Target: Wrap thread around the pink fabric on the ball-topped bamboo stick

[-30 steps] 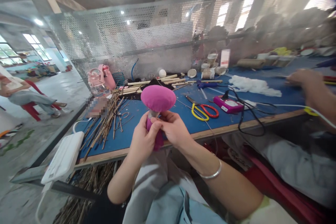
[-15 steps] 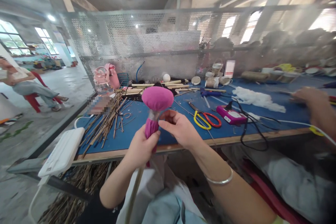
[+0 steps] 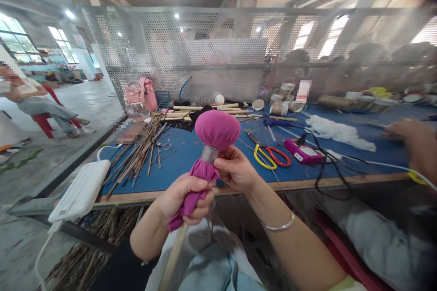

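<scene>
A stick with a rounded head wrapped in magenta cloth (image 3: 217, 129) is held up in front of me, its head tilted to the right. Grey tape or wire (image 3: 209, 153) binds the cloth just below the head. My left hand (image 3: 189, 195) is wrapped round the gathered cloth over the stick, and the bare wooden shaft (image 3: 173, 254) runs down toward my lap. At the grey binding, my right hand (image 3: 235, 168) pinches with thumb and fingers. Whether it grips the binding's end or the neck itself is hard to see.
On the blue table (image 3: 191, 168) lie thin twigs (image 3: 143, 150), scissors (image 3: 264, 154), a purple box with cables (image 3: 303, 151) and white fluff (image 3: 336, 132). A white power bank (image 3: 80, 191) is at the left edge. A co-worker's hand (image 3: 406, 138) is at the right.
The magenta head has moved right and tilted; more of the grey binding shows. My left hand has turned, its fingers now visible around the cloth. My right hand has stayed at the neck.
</scene>
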